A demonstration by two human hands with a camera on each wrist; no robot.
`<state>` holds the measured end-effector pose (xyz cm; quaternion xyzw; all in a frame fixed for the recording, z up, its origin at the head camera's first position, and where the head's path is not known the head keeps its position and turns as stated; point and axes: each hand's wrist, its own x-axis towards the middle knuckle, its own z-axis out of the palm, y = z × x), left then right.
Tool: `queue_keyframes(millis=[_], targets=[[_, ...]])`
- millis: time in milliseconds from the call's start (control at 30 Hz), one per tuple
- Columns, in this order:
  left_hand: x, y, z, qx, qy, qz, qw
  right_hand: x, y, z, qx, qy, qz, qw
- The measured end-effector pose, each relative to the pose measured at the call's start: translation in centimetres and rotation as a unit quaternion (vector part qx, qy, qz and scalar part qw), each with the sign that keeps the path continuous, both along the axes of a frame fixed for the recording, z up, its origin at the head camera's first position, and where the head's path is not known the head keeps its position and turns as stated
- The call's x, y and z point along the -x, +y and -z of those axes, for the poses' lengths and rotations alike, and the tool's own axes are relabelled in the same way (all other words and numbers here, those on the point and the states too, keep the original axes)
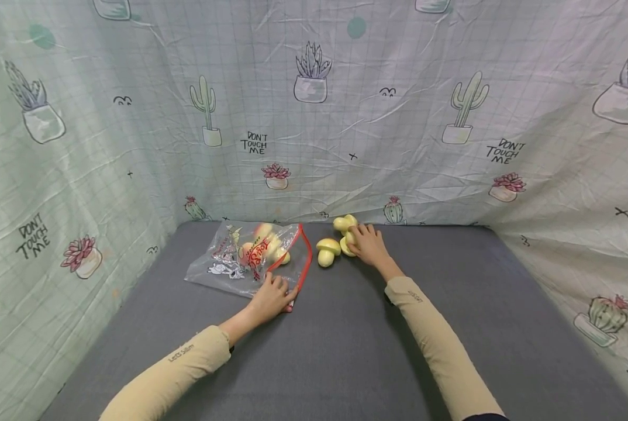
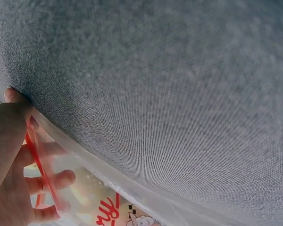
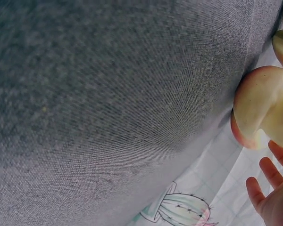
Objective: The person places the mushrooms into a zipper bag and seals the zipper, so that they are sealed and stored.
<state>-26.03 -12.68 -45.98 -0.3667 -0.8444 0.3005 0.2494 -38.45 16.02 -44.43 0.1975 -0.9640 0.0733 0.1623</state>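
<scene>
A clear plastic zip bag (image 1: 242, 257) with a red rim lies on the grey table (image 1: 345, 351) and holds several yellow mushroom-shaped toys. My left hand (image 1: 273, 295) pinches the bag's red rim at its near corner. In the left wrist view the fingers (image 2: 47, 181) curl round the red strip, with the bag (image 2: 132, 200) beside them. My right hand (image 1: 368, 244) rests with spread fingers on a cluster of loose yellow mushroom toys (image 1: 344, 224). In the right wrist view the fingers (image 3: 269, 176) are straight, just below a mushroom toy (image 3: 259, 106). Another mushroom toy (image 1: 327, 251) stands between the bag and the right hand.
A cloth printed with cacti (image 1: 314, 117) hangs as a wall behind and on both sides of the table. Bare grey table surface stretches toward me between and around both sleeves.
</scene>
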Motion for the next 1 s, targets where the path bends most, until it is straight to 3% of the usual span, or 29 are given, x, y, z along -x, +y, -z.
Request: queue_keyframes(millis=[500,700,800,1000], targets=[[-0.1,0.1,0.0,0.007,-0.004,-0.011,0.9999,-0.9,0.1,-0.1,-0.011,0.033,-0.019,0.999],[0.9,-0.3,1.7,-0.005,0.030,0.019,0.9994,-1.5,0.5,0.0,-0.015,0.054,-0.030,0.998],[1.2,-0.4,2.1,-0.005,0.027,0.021,0.9994,-1.9,0.9,0.0,-0.025,0.056,-0.024,0.998],[0.3,0.0,0.7,-0.001,-0.005,-0.008,1.0000,-2.4,1.6,0.0,-0.037,0.044,-0.013,0.998]])
